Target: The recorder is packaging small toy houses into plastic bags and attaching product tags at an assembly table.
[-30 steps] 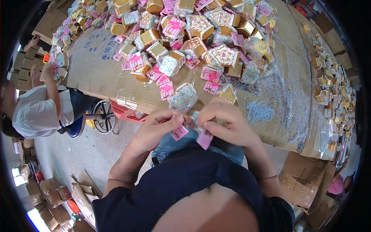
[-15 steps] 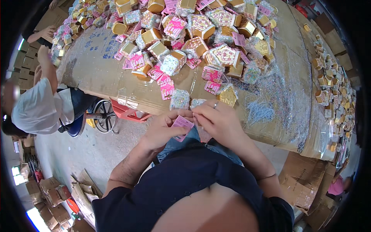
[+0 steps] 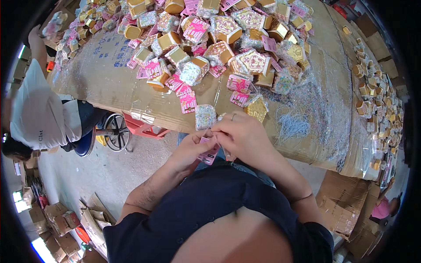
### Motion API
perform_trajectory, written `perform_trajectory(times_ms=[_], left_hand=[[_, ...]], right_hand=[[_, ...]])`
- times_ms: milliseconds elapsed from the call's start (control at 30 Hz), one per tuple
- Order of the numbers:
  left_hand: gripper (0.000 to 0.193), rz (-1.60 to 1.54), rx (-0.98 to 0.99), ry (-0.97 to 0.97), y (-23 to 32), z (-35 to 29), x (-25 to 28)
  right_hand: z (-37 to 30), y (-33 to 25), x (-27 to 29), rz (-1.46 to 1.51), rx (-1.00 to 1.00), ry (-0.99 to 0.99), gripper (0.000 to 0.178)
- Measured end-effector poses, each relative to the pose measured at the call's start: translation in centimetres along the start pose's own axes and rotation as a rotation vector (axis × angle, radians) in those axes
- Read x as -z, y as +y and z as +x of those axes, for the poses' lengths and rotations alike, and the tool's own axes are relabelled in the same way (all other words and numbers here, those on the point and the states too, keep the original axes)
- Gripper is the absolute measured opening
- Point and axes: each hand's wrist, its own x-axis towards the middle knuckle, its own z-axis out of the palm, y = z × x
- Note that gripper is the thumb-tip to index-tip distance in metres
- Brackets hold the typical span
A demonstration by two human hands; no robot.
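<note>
1. The pink card (image 3: 208, 154) is mostly hidden. The left hand (image 3: 190, 151) and the right hand (image 3: 243, 138) cover it, so only its lower part peeks out.
2. The fingertips meet in a tight bunch, so what they pinch cannot be seen.
3. The person in the white shirt (image 3: 37, 109) is partly cut off by the dark rim on the left. That person's raised hand (image 3: 34, 33) is small and blurry.
4. The little gold boxes (image 3: 372, 94) far right are too small to tell apart.
5. The cardboard table (image 3: 114, 83) runs off the top edge.
</note>
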Motion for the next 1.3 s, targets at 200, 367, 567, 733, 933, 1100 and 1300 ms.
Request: perform_trajectory(times_ms=[200,367,567,733,933,1100,1300], left_hand=[[0.021,-0.079,0.072,-0.035,1.3,0.0,-1.9],[0.025,-0.091,-0.036,-0.205,-0.1,0.8,0.0],[0.032,-0.116,0.037,-0.152,0.4,0.5,-0.4],[0.031,-0.215,0.031,-0.148,0.7,0.0,-1.7],[0.027,-0.337,-0.134,-0.33,1.0,0.2,-1.1],[0.028,-0.302,-0.069,-0.144,3.0,0.2,-3.5],[0.04,-0.302,-0.092,-0.247,3.1,1.4,-4.0]], right_hand=[[1.2,0.6,1.3,-0.05,-0.091,-0.103,0.014],[2.6,0.6,2.4,0.013,-0.149,-0.241,0.014],[1.5,4.3,2.4,-0.166,-0.307,0.134,0.018],[1.4,7.4,1.5,-0.645,-0.506,0.27,0.021],[1.5,7.3,2.4,-0.249,-0.41,0.33,0.019],[1.6,5.1,4.2,0.702,-0.463,0.206,0.012],[0.8,1.8,3.7,0.573,-0.344,0.099,0.019]])
